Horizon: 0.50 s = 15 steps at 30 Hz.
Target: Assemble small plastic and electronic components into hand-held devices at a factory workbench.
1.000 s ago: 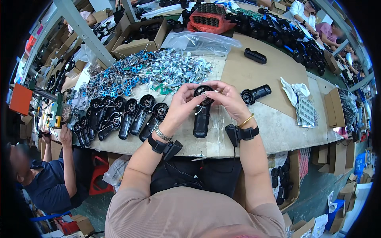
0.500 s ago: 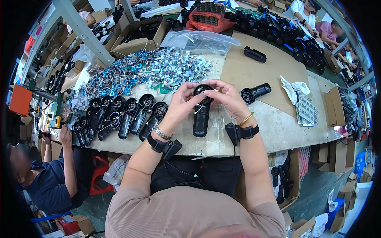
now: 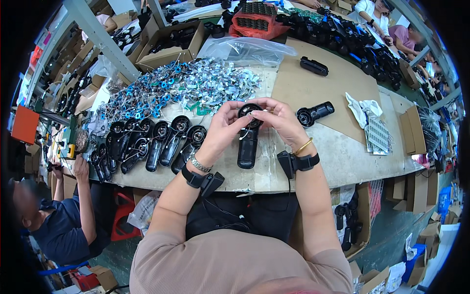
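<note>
Both of my hands meet over the round head of a black plastic housing (image 3: pixel 247 148), whose handle points down toward me. My left hand (image 3: pixel 227 124) grips the head's left rim with bent fingers. From the other side, my right hand (image 3: pixel 281 121) closes round the rim, its thumb pressing inside the round opening. A thin white wire shows beside the handle; what the thumbs press on is too small to make out. Similar black housings with round heads (image 3: pixel 180 124) lie in a row to the left, with white wires on them. Another housing (image 3: pixel 316 114) rests to the right.
Behind the row spreads a heap of small wired parts (image 3: pixel 147 93) and silvery pieces (image 3: pixel 225 81). A brown cardboard sheet (image 3: pixel 325 83) carries a black part (image 3: pixel 314 66). Farther right are white gloves (image 3: pixel 364 109) and a sheet of small pieces (image 3: pixel 377 136). A co-worker (image 3: pixel 63 215) sits at left.
Both hands keep almost the same place on the housing. Its handle has shifted very slightly, and the thumbs stay at the round head.
</note>
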{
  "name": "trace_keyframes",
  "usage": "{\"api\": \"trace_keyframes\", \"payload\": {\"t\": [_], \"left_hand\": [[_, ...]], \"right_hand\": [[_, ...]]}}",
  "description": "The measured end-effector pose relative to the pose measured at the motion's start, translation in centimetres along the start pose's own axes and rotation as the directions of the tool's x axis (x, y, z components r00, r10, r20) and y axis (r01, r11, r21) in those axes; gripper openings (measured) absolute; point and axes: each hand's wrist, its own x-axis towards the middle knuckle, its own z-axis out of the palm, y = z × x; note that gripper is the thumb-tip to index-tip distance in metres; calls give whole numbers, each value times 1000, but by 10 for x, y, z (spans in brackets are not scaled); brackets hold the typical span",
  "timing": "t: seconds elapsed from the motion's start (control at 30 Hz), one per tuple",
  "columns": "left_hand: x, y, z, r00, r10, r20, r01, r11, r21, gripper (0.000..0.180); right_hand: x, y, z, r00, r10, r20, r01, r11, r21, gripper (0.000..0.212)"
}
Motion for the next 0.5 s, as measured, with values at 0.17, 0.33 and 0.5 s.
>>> {"api": "trace_keyframes", "payload": {"t": [0.17, 0.33, 0.5], "left_hand": [[0, -2, 0, 1000, 6, -1, -6, 1000, -10, 37], [0, -1, 0, 1000, 6, -4, -6, 1000, 3, 36], [0, -1, 0, 1000, 15, -1, -15, 1000, -2, 35]], "right_hand": [[0, 1, 0, 1000, 2, 5, -2, 1000, 1, 35], [0, 0, 0, 1000, 6, 5, -6, 1000, 11, 36], [2, 2, -1, 1000, -9, 6, 9, 1000, -5, 36]]}}
